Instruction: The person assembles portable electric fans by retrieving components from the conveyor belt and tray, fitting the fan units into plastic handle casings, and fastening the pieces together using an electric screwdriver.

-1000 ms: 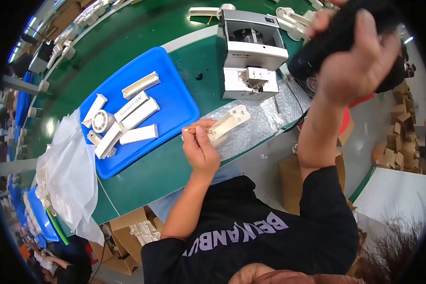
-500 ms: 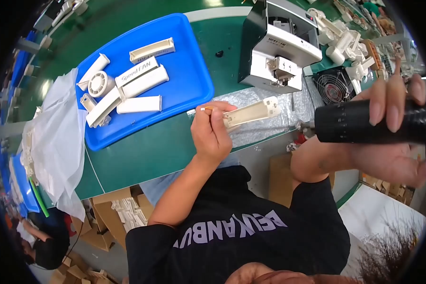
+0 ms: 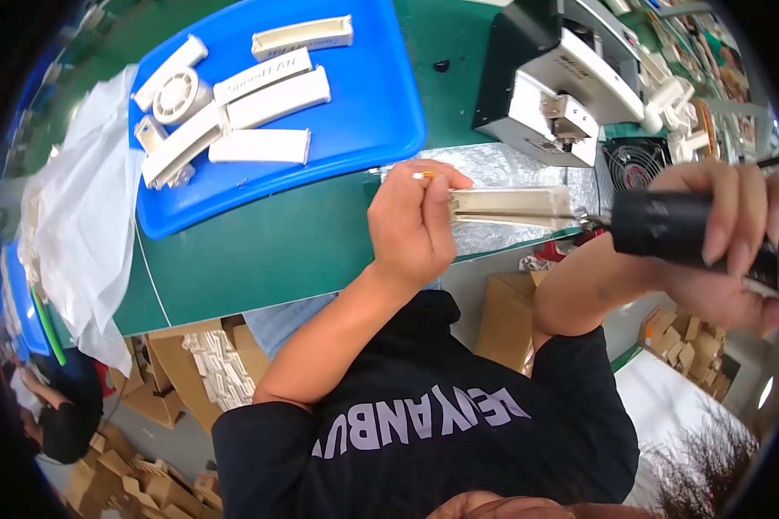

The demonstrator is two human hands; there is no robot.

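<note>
My left hand [image 3: 411, 221] is closed round the near end of a long cream plastic housing [image 3: 519, 206]; a bit of coloured wire shows between thumb and fingers. From the right, my right hand [image 3: 727, 233] grips a black power screwdriver [image 3: 662, 223]. Its long thin bit lies along the inside of the housing, pointing toward my left hand. Whether the tip touches a screw is hidden. Beyond the left hand, a blue tray [image 3: 372, 130] holds several cream plastic parts, among them a round fan piece [image 3: 178, 96].
A silver and black machine [image 3: 550, 104] stands on the green table [image 3: 225, 277], beside bubble wrap [image 3: 528, 164] and a black fan [image 3: 634, 163]. White plastic sheeting [image 3: 82, 208] hangs at the left. Cardboard boxes [image 3: 182, 363] sit below the table, and another person [image 3: 69, 415] is at lower left.
The black screwdriver has come down from the upper right and levelled, its bit now inside the housing. The housing has turned nearly level in my left hand. The view has shifted too.
</note>
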